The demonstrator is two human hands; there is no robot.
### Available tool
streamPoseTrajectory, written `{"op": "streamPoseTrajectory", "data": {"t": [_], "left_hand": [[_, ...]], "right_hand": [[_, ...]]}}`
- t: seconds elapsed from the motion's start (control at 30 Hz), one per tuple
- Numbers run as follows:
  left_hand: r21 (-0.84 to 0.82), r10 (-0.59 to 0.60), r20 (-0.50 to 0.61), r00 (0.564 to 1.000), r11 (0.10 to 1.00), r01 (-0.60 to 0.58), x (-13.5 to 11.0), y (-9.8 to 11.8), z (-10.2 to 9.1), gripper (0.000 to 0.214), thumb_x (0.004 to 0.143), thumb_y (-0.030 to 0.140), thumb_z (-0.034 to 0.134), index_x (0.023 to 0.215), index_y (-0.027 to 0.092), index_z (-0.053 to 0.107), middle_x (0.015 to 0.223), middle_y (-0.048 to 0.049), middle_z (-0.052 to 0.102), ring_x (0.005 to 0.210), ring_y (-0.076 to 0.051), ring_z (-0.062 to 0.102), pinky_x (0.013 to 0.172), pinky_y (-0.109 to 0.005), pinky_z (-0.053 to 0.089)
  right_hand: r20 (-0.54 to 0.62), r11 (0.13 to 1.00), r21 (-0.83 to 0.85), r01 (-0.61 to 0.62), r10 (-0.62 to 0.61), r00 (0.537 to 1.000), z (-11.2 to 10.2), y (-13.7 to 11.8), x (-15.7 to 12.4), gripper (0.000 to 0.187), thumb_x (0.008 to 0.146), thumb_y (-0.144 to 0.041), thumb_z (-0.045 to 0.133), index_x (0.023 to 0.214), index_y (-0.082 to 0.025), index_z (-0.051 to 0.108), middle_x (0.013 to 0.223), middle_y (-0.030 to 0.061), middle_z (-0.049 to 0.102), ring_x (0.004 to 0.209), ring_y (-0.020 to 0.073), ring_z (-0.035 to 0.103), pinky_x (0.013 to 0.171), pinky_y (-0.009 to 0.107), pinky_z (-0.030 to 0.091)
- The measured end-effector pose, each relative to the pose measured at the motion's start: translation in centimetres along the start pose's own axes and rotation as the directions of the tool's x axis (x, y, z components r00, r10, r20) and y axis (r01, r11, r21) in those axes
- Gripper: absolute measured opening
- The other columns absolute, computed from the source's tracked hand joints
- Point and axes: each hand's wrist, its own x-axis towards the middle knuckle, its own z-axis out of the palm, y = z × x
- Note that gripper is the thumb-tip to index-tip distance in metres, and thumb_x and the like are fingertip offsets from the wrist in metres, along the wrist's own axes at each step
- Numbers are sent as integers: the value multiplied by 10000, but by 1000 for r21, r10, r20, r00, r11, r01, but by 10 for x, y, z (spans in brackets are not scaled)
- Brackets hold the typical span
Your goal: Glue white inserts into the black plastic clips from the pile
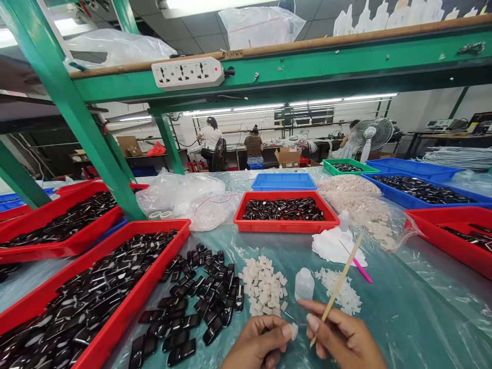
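My left hand [258, 344] is closed at the bottom centre, pinching a small whitish piece [294, 331] at its fingertips and cupping a dark part that is mostly hidden. My right hand [342, 335] is closed on a thin wooden stick [340, 284] that slants up and to the right. Just beyond my hands lie a pile of small white pieces [264, 287], a small clear bottle [304, 284] and a heap of glossy black parts [203, 297] on the plastic-covered table [403, 307].
Red trays of black parts stand at the left [126, 307] and centre [286, 225], another at the right [453, 246]. Blue trays [283, 181] and a green tray [348, 166] sit further back. Green shelf posts [80, 118] rise on the left. Two people work far off beside a fan [371, 134].
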Motion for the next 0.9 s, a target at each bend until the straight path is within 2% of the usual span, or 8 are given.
{"op": "streamPoseTrajectory", "data": {"t": [0.1, 0.17, 0.23, 0.37, 0.6, 0.73, 0.8, 0.9], "left_hand": [[-12, 11, -45, 999, 1000, -11, 0, 1, 0, 447, 461, 498, 805, 555, 153, 537, 439, 86, 453, 286, 6, 248, 335, -200, 82], [-9, 22, -47, 999, 1000, -23, -1, 1, 0, 444, 467, 493, 806, 579, 147, 550, 468, 77, 473, 299, 5, 259, 344, -198, 92], [-3, 37, -29, 999, 999, -37, -1, 2, 0, 436, 485, 491, 801, 580, 145, 553, 468, 75, 467, 308, 3, 258, 352, -198, 95], [17, 62, -32, 998, 998, -62, -3, 3, 1, 433, 498, 497, 796, 590, 143, 565, 442, 82, 437, 317, -6, 250, 364, -203, 96], [47, 150, -99, 984, 988, -146, -4, 1, 1, 464, 487, 534, 791, 636, 142, 594, 450, 90, 424, 324, -8, 244, 370, -203, 103], [25, 206, -125, 970, 979, -204, -3, 0, 3, 432, 513, 515, 791, 642, 147, 606, 431, 105, 381, 336, -13, 225, 374, -198, 111], [15, 222, -129, 966, 975, -222, -3, 0, 3, 425, 518, 510, 792, 647, 144, 617, 424, 108, 361, 345, -17, 222, 377, -196, 115], [16, 252, -148, 956, 968, -252, -4, 1, 4, 428, 537, 514, 781, 656, 130, 636, 414, 105, 349, 349, -19, 220, 381, -199, 115]], "right_hand": [[13, 935, -338, 106, -108, 994, -28, -21, 14, 484, 802, -510, 519, 1154, -202, 644, 622, 8, 649, 494, 149, 572, 475, 247, 464], [21, 698, -695, 176, -224, 974, -45, -39, 29, 430, 869, -446, 438, 1188, -217, 615, 603, 6, 658, 529, 183, 604, 463, 257, 447], [103, 254, -952, 170, -256, 961, -52, -53, 48, 328, 902, -353, 427, 1133, -256, 639, 604, -2, 675, 555, 205, 635, 492, 283, 446], [256, 83, -958, 275, -189, 948, -40, -61, 89, 173, 874, -181, 523, 864, -213, 692, 753, 17, 700, 742, 209, 666, 644, 325, 492], [240, 117, -946, 301, -373, 896, -25, -55, 96, 216, 885, -245, 521, 1052, -155, 624, 944, 92, 683, 794, 220, 657, 715, 385, 508], [299, 253, -846, 470, -504, 810, -21, -43, 49, 207, 898, -307, 465, 956, -228, 648, 837, 17, 694, 712, 140, 650, 640, 230, 513], [352, 424, -627, 654, -594, 723, -14, -31, 28, 146, 860, -278, 525, 892, -208, 649, 727, 10, 675, 639, 134, 636, 604, 218, 510], [372, 519, -526, 674, -573, 730, -3, -17, 11, 82, 800, -236, 595, 850, -191, 643, 684, 9, 657, 598, 133, 625, 555, 210, 505]]}}
